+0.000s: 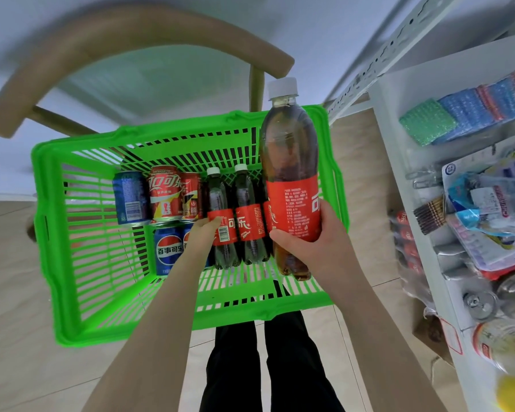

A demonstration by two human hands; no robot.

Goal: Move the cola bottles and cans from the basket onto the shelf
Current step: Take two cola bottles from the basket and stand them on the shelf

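Right hand (306, 242): fingers and thumb wrapped round the one big bottle (289, 162) at its red label, held above the right end of the basket (72, 337).
Left hand (202, 233): fingertips on the leftmost small bottle (220, 203); whether they close round it I cannot tell.
Small bottles: two lying in the basket; a third may be hidden behind the big bottle.
Cans (164, 194): five in the basket, two red and three blue.
Shelf (428, 75): right of the basket.

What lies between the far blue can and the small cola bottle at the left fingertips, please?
A red Coca-Cola can and a second red can lie between the far blue can and that small cola bottle, in the head view.
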